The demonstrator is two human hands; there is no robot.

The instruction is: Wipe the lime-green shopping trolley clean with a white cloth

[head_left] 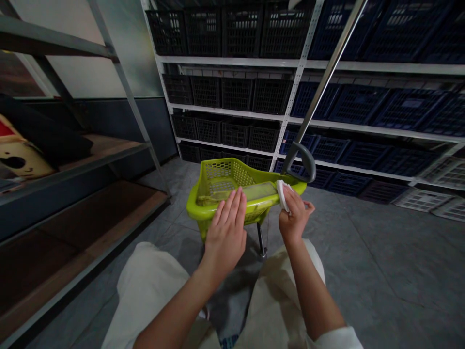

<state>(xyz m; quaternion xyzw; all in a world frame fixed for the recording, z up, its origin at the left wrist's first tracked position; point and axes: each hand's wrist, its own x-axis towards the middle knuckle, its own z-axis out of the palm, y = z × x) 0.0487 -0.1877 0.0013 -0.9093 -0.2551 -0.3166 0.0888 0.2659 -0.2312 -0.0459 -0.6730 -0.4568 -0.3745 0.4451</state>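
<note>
A lime-green plastic basket (218, 182) on a thin stand sits in front of my knees. My left hand (227, 228) lies flat on its near rim, fingers stretched out together. Beside it, my right hand (295, 215) is closed round a small white cloth (282, 194) and presses it against the basket's right rim. A grey curved handle (304, 162) on a long metal pole (327, 77) rises from the basket's right side toward the upper right.
Tall white shelving (298, 63) full of black and dark-blue crates fills the back wall. A metal rack with wooden boards (87, 208) runs along the left, holding a dark bag and a cream toy (20, 157). Grey tiled floor (381, 261) spreads to the right.
</note>
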